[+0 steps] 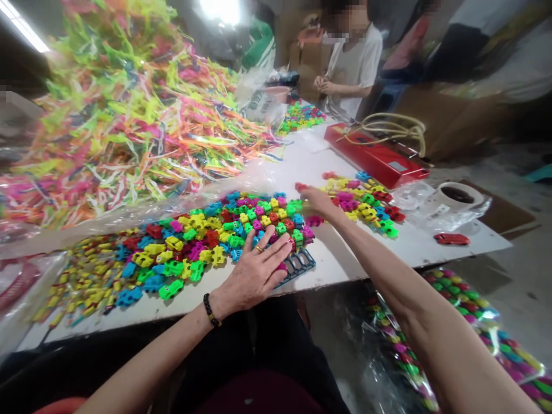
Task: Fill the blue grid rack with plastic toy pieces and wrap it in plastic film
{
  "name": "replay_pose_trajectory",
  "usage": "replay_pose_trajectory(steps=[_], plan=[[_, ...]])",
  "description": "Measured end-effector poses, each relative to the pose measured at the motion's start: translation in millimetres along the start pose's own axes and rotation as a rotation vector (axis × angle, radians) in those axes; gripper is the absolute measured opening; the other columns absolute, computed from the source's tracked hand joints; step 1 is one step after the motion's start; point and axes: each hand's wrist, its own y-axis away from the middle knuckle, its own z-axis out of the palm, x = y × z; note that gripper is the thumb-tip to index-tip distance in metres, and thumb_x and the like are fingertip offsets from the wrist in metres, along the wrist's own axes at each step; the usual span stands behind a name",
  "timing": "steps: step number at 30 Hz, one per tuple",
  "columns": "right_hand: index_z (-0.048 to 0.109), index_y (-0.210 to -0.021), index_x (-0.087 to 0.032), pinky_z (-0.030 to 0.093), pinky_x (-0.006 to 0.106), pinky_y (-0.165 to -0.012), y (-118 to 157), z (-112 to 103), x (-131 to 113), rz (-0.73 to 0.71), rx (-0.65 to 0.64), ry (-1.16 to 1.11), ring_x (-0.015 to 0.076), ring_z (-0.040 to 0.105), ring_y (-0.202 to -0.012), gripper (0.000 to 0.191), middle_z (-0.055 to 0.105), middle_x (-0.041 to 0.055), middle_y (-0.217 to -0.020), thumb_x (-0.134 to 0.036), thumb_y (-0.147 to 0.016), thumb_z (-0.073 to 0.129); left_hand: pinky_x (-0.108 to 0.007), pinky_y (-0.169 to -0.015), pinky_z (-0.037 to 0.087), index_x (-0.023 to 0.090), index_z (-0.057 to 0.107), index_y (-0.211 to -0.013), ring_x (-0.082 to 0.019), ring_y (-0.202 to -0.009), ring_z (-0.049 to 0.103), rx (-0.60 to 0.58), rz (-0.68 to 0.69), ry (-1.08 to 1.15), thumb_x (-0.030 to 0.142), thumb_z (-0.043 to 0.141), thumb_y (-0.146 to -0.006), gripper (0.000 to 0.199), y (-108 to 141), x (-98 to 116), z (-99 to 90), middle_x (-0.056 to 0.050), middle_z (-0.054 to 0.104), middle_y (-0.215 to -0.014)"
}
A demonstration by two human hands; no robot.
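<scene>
My left hand (252, 273), with a ring and a beaded bracelet, lies spread over small colourful toy pieces (276, 215) near the table's front edge. Beneath its fingertips a dark blue slotted rack (297, 265) shows, partly covered by the hand. My right hand (317, 204) reaches across to the far right side of these pieces. Its fingers are blurred near a red piece; whether they hold it is unclear. To the left, car-shaped pieces (172, 268) in green, yellow, blue and red are heaped together. Another group of pieces (366, 201) lies to the right of my right hand.
A tall heap of neon strips (142, 126) fills the left back. A red machine (379, 155) with a looped hose, a tape roll (459, 195) and a red cutter-like object (451, 239) are at right. A person (353, 57) stands beyond. Bagged pieces (466, 299) lie below the table.
</scene>
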Motion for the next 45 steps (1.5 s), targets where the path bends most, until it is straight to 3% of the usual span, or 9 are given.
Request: replay_pose_trajectory(steps=[6, 11, 13, 21, 24, 27, 33, 38, 45], plan=[[0.061, -0.075, -0.017, 0.036, 0.027, -0.060, 53.3, -27.9, 14.7, -0.034, 0.201, -0.484, 0.0126, 0.048, -0.064, 0.026, 0.059, 0.0008, -0.071, -0.040, -0.085, 0.057, -0.054, -0.130, 0.009, 0.015, 0.045, -0.153, -0.029, -0.157, 0.024, -0.045, -0.004, -0.068, 0.034, 0.036, -0.108, 0.050, -3.0, 4.7, 1.9, -0.007, 0.038, -0.164], [0.065, -0.068, -0.018, 0.036, 0.026, -0.051, 130.6, -31.5, 43.5, 0.128, -0.360, -0.650, 0.0132, 0.051, -0.051, 0.028, 0.059, -0.0008, -0.055, -0.045, -0.070, 0.072, -0.054, -0.130, 0.008, 0.016, 0.044, -0.154, -0.028, -0.157, 0.023, -0.059, 0.001, -0.052, 0.034, 0.034, -0.108, 0.050, -2.6, 4.6, 2.4, -0.006, 0.036, -0.165], [0.066, -0.067, -0.017, 0.038, 0.026, -0.052, 149.7, -28.2, 47.2, 0.189, -0.444, -0.593, 0.0143, 0.054, -0.051, 0.024, 0.060, 0.0002, -0.053, -0.040, -0.072, 0.069, -0.055, -0.130, 0.007, 0.016, 0.044, -0.154, -0.029, -0.158, 0.022, -0.055, -0.004, -0.046, 0.034, 0.033, -0.108, 0.051, -2.4, 4.2, 2.7, -0.007, 0.036, -0.165], [0.063, -0.064, -0.017, 0.031, 0.028, -0.058, 171.8, -27.1, 24.2, 0.280, -0.316, 0.035, 0.0152, 0.054, -0.064, 0.022, 0.062, 0.0039, -0.065, -0.032, -0.075, 0.075, -0.056, -0.130, 0.011, 0.016, 0.041, -0.156, -0.028, -0.158, 0.020, -0.077, -0.018, 0.000, 0.035, 0.030, -0.108, 0.053, -16.0, -1.4, -11.6, -0.007, 0.036, -0.165], [0.059, -0.060, -0.017, 0.029, 0.028, -0.059, 187.8, -26.2, 20.9, 0.264, -0.259, -0.104, 0.0134, 0.049, -0.061, 0.021, 0.054, -0.0006, -0.057, -0.023, -0.076, 0.071, -0.056, -0.129, 0.012, 0.017, 0.040, -0.156, -0.028, -0.159, 0.018, -0.138, 0.008, -0.019, 0.037, 0.029, -0.108, 0.053, -19.4, 0.9, -12.8, -0.006, 0.032, -0.167], [0.057, -0.060, -0.018, 0.030, 0.028, -0.058, 208.8, -18.9, 10.5, 0.203, -0.188, -0.514, 0.0124, 0.046, -0.058, 0.033, 0.051, -0.0025, -0.054, -0.039, -0.084, 0.067, -0.055, -0.129, 0.012, 0.018, 0.041, -0.156, -0.028, -0.159, 0.018, -0.183, 0.036, -0.048, 0.038, 0.028, -0.108, 0.053, -18.0, 2.1, -9.4, -0.005, 0.028, -0.169], [0.067, -0.085, -0.018, 0.046, 0.029, -0.065, 219.1, 33.5, -56.9, 0.185, 0.083, -1.173, 0.0160, 0.057, -0.068, 0.037, 0.068, 0.0019, -0.076, -0.051, -0.073, 0.077, -0.053, -0.129, 0.012, 0.018, 0.044, -0.154, -0.028, -0.158, 0.020, -0.179, 0.055, -0.092, 0.037, 0.028, -0.108, 0.052, -15.2, -0.9, -4.7, -0.005, 0.030, -0.168], [0.066, -0.081, -0.017, 0.047, 0.030, -0.065, 196.3, 65.2, -79.5, 0.100, 0.073, -1.058, 0.0171, 0.056, -0.068, 0.030, 0.068, 0.0024, -0.074, -0.047, -0.078, 0.072, -0.054, -0.128, 0.014, 0.017, 0.038, -0.157, -0.028, -0.158, 0.019, -0.189, 0.056, -0.102, 0.035, 0.027, -0.108, 0.053, -14.5, 0.8, -5.2, -0.004, 0.026, -0.170], [0.058, -0.076, -0.019, 0.040, 0.028, -0.063, 187.5, 56.3, -68.4, -0.163, 0.066, -0.770, 0.0151, 0.050, -0.066, 0.013, 0.061, 0.0007, -0.071, -0.027, -0.085, 0.062, -0.052, -0.128, 0.015, 0.018, 0.036, -0.159, -0.027, -0.159, 0.018, -0.152, 0.062, -0.122, 0.034, 0.027, -0.108, 0.054, -13.1, -0.3, -5.6, -0.004, 0.029, -0.168]])
